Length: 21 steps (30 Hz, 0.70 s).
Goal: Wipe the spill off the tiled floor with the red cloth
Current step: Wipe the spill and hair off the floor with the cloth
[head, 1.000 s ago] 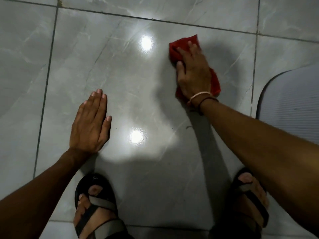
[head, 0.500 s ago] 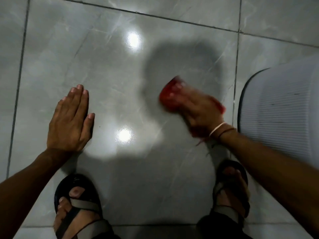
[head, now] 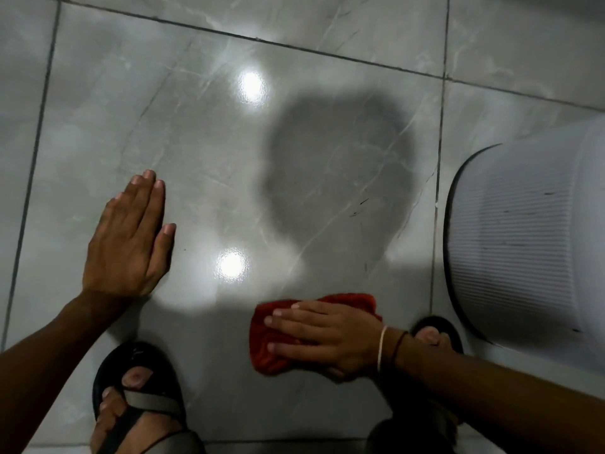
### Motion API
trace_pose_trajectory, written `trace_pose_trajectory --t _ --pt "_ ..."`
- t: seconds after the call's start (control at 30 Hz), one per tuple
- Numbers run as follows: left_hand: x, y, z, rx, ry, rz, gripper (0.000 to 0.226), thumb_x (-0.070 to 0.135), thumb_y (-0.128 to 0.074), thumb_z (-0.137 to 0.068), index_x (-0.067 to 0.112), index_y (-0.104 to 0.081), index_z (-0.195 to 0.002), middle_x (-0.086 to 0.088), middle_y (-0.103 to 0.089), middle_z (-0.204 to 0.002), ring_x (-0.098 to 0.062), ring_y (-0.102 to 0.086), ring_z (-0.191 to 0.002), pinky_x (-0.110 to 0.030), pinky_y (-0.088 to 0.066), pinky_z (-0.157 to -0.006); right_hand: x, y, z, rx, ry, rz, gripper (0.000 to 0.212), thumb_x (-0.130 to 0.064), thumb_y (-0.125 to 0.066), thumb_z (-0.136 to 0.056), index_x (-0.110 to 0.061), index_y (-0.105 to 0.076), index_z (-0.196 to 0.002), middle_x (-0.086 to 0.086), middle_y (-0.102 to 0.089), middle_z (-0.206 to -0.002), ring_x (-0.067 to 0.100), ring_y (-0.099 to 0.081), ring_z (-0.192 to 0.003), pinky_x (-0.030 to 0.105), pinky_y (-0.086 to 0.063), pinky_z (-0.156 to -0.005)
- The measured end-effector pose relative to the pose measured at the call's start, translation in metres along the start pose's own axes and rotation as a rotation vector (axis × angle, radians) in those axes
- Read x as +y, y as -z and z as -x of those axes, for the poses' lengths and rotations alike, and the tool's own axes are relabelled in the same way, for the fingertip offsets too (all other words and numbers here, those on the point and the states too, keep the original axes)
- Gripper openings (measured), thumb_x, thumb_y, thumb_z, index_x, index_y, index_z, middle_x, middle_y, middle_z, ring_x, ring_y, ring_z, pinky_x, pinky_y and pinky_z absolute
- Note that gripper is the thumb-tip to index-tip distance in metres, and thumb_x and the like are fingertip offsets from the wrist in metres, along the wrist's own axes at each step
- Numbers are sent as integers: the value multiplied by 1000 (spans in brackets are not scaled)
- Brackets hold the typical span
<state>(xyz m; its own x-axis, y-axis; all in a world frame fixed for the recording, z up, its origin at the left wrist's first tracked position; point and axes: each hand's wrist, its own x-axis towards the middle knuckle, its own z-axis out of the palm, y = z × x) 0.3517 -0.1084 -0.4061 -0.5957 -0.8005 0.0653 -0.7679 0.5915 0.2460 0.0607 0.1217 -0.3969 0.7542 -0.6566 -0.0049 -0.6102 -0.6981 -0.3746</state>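
Red cloth (head: 314, 329): crumpled terry-like fabric, lying on the floor at lower centre-right of the frame, just left of the right foot.
Right hand (head: 327, 339): palm down, fingers stretched out flat and pointing left, pressing on the cloth; not curled around it. Two thin bands circle the wrist.
Left hand (head: 127, 237): fully open, fingers together, palm flat on bare tile at left of centre, well apart from the cloth.
Tiled floor (head: 196, 142): glossy grey marble-patterned tiles with dark grout lines and two bright round light reflections.
Spill: I cannot tell it from the dark rounded patch at frame centre, which may be shadow.
Sandals (head: 140, 398): dark, strapped, at the bottom edge.
Ribbed mat (head: 523, 240): pale, round-cornered, dark-edged, at right.
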Motion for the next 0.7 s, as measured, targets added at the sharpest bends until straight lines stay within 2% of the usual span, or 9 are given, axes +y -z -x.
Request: trace_pose_trajectory --t 0.07,0.1,0.17,0.3,0.37,0.47,0.57,0.63,0.7 --pt "1 -1 1 -12 8 12 64 29 -36 -105 2 -27 -162 -18 -25 -171 -31 -22 -160 -49 -21 -129 41 9 8 -12 56 3 49 -27 -42 -103 -15 -50 -150 20 -44 -160 31 -38 -153 47 -36 -125" --pt "1 -1 2 -19 10 18 64 30 -35 -105 2 -27 -162 -17 -25 -171 -31 -22 -160 -49 -20 -129 65 19 12 1 -31 29 48 -27 -49 -102 -15 -52 -148 19 -44 -159 31 -39 -152 47 -35 -126" --pt "1 0 2 -23 10 19 64 31 -34 -106 2 -27 -162 -17 -24 -172 -30 -21 -160 -48 -19 -129 114 43 20 128 -402 67 49 -24 -55 -102 -17 -50 -150 17 -43 -161 31 -36 -154 46 -31 -129" --pt "0 0 3 -33 19 22 64 32 -34 -106 3 -26 -163 -16 -23 -172 -29 -19 -161 -43 -14 -130 179 84 -6 576 -1280 50 47 -23 -45 -107 -13 -44 -152 17 -39 -163 33 -36 -152 52 -33 -127" --pt "1 0 2 -33 17 21 64 31 -35 -106 2 -26 -162 -17 -24 -172 -30 -20 -161 -47 -18 -130 166 82 -32 620 -1419 31 48 -27 -41 -108 -12 -40 -154 18 -35 -165 34 -32 -154 52 -29 -129" --pt "1 -1 0 -25 11 24 64 30 -35 -106 2 -26 -162 -17 -24 -172 -30 -20 -161 -48 -19 -129 86 45 -55 508 -1171 51 53 -30 -48 -107 -17 -37 -156 17 -33 -166 32 -28 -155 45 -24 -131" --pt "-1 -2 -1 -22 18 20 64 32 -34 -106 4 -25 -163 -16 -23 -172 -29 -20 -161 -44 -16 -130 -12 3 -54 230 -614 -19 56 -34 -50 -105 -17 -37 -156 18 -33 -166 33 -24 -157 45 -23 -130" --pt "-2 -1 1 -19 17 14 64 32 -34 -105 4 -25 -163 -15 -23 -172 -29 -20 -161 -46 -18 -129 -26 -7 -43 106 -316 -72 54 -37 -46 -106 -18 -37 -156 16 -33 -167 30 -26 -157 45 -27 -129" --pt "-2 -2 2 -22 8 11 64 31 -35 -105 3 -26 -163 -16 -23 -172 -29 -20 -161 -48 -21 -129 -1 0 -34 86 -143 -103 48 -33 -45 -106 -18 -47 -151 15 -41 -163 29 -35 -154 44 -32 -126"
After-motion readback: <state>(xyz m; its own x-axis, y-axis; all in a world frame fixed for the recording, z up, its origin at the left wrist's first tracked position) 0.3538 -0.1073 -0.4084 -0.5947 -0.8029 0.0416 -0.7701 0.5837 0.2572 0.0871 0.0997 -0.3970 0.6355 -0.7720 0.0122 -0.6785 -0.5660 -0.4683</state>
